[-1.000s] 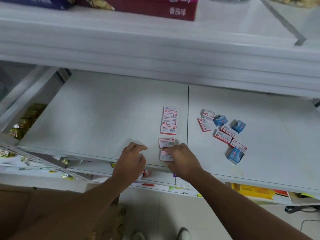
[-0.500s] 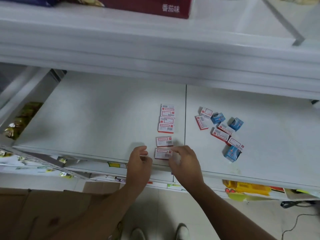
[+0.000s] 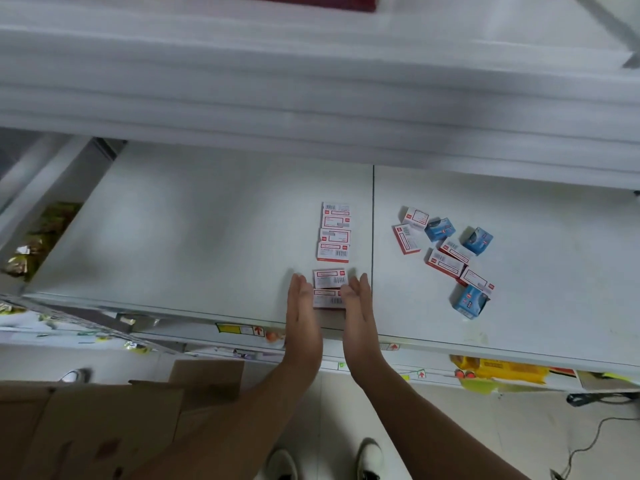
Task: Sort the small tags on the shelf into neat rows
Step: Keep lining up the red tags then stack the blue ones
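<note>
On the white shelf (image 3: 194,237), the left hand (image 3: 302,317) and right hand (image 3: 358,315) lie flat with straight, released fingers, pressing both sides of two red-and-white tags (image 3: 329,289) near the front edge. At 12 o'clock, four more tags (image 3: 334,233) form a column; at 2 o'clock lies a loose pile (image 3: 450,258).

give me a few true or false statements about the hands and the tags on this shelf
1. Both hands, left hand and right hand, flank the two nearest tags with straight fingers. True.
2. The loose pile right of the shelf seam holds only red-and-white tags. False: three blue ones lie among them.
3. The column of tags lies left of the seam. True.
4. The right hand is lifting a blue tag. False: it holds nothing.
</note>
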`<state>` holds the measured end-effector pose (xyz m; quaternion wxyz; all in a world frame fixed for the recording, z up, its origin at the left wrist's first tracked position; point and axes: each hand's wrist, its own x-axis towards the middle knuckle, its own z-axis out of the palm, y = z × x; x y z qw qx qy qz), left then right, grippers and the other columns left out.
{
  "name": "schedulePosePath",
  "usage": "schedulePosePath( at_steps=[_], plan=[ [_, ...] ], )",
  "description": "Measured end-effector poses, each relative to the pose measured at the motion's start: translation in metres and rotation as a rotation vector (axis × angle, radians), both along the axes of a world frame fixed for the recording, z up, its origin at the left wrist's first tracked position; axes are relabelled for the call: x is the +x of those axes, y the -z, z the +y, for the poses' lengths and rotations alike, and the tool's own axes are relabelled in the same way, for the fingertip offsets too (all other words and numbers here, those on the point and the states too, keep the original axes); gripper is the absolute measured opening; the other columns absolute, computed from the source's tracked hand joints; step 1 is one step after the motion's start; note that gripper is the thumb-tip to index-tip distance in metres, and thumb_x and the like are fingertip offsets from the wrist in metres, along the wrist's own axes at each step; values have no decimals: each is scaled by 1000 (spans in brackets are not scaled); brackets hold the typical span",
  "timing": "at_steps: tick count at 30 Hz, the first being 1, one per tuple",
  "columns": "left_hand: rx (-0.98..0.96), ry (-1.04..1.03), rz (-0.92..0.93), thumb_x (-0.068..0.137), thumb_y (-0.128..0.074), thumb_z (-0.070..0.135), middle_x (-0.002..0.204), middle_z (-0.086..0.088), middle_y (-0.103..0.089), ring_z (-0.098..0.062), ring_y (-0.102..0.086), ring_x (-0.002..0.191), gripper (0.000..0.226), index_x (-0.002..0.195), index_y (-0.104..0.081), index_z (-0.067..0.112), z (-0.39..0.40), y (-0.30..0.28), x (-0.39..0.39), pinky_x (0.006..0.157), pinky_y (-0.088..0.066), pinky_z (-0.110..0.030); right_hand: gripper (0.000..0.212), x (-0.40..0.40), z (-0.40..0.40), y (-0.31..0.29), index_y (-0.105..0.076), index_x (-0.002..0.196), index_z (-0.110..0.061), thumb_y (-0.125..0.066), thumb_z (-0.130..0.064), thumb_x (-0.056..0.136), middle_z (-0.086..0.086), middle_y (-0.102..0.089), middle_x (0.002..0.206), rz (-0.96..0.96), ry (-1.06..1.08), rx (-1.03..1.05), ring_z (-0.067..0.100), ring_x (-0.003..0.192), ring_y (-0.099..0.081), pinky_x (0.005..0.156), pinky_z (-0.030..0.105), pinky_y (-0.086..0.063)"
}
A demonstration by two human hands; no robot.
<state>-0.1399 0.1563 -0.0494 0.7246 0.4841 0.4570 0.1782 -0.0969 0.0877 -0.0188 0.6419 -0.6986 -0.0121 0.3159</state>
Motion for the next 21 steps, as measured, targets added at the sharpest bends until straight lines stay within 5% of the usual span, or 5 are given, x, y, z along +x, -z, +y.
schedulePosePath(
  at_steps=[5,10,14,21],
  plan=[
    [-11,60,-36,109,-29,62,163,21,-36,4,-39,138,63,166,-29,34,12,-4,16,111,-23,-25,61,7,9,6,-16,166,-38,-35,-53,110,-26,-28,162,28,48,-4,3,147,-29,120,32,-21],
    [6,57,-60,114,-31,50,113,38,-56,28,-57,91,29,136,-47,42,21,-10,30,88,-37,-3,59,23,16,3,-21,166,-36,-35,-53,110,-25,-29,162,-3,47,7,-1,147,-27,119,26,-21],
    [36,83,-52,115,-30,48,120,28,-63,19,-61,102,38,143,-51,34,28,-6,37,76,-42,1,61,34,20,5,-23,166,-34,-35,-55,110,-16,-27,169,-18,47,-8,7,154,-27,127,34,-19],
    [103,152,-25,110,-29,56,137,9,-69,-7,-64,125,55,149,-57,30,40,-4,55,92,-46,-17,74,49,32,5,-27,164,-36,-38,-69,98,-13,-34,167,-30,25,-10,11,153,-33,129,46,-23]
  ],
)
